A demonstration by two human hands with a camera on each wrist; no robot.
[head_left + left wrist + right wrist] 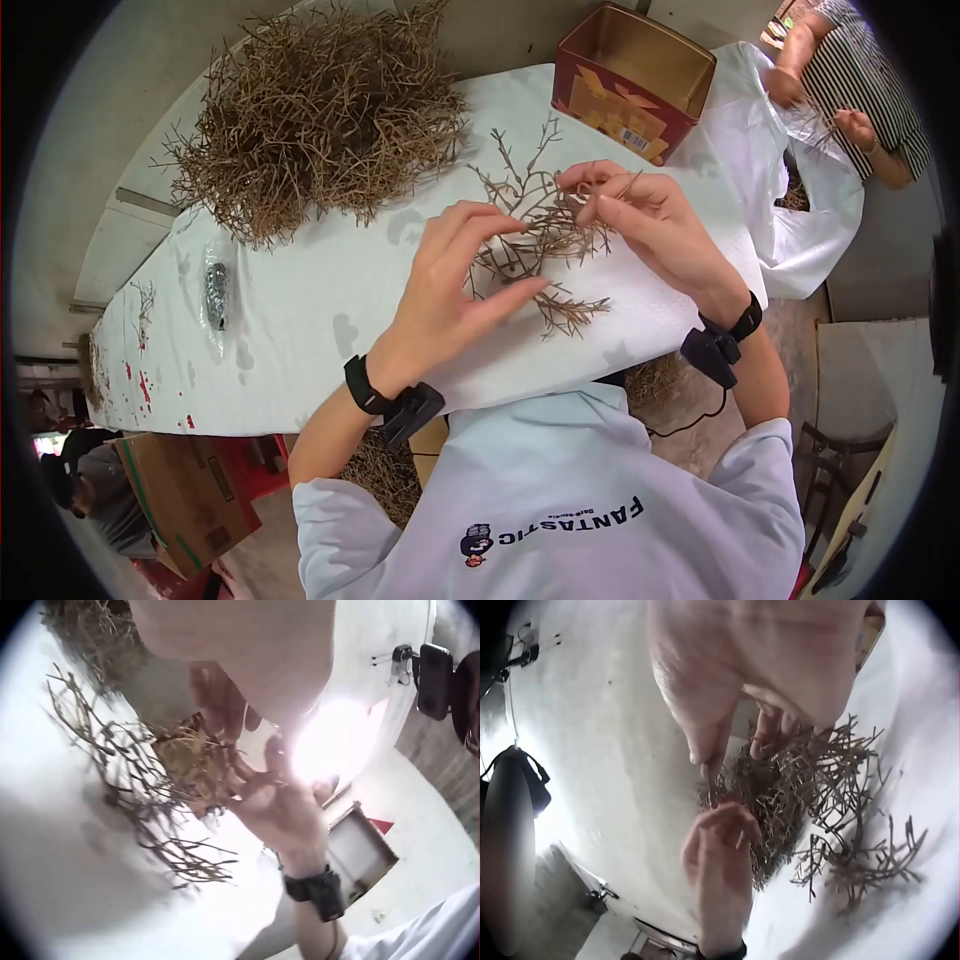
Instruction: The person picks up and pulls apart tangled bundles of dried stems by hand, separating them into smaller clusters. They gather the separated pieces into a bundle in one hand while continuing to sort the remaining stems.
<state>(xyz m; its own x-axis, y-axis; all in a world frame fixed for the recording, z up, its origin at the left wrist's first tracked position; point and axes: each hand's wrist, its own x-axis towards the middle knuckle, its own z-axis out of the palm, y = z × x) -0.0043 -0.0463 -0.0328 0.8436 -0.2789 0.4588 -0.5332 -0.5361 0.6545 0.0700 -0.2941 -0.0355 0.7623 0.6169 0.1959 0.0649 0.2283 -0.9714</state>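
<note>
Containers: one red rectangular metal tin point(633, 80) with gold patterned sides stood open at the table's far edge; its gold interior showed nothing inside. One white plastic bag point(800, 240) hung open at the right end, holding a little brown twig matter. One brown cardboard box point(185, 495) sat on the floor at lower left, contents not visible. The white paper-covered table point(320, 300) carried one large tangled heap of dry brown twigs point(320, 110), wiry and brittle-looking. A single branching dry brown twig cluster point(535, 235) was over the table centre, between both hands. The left hand point(450, 290) pinched its lower stems between thumb and curled fingers. The right hand point(650, 225) pinched its upper tips with curled fingertips.
</note>
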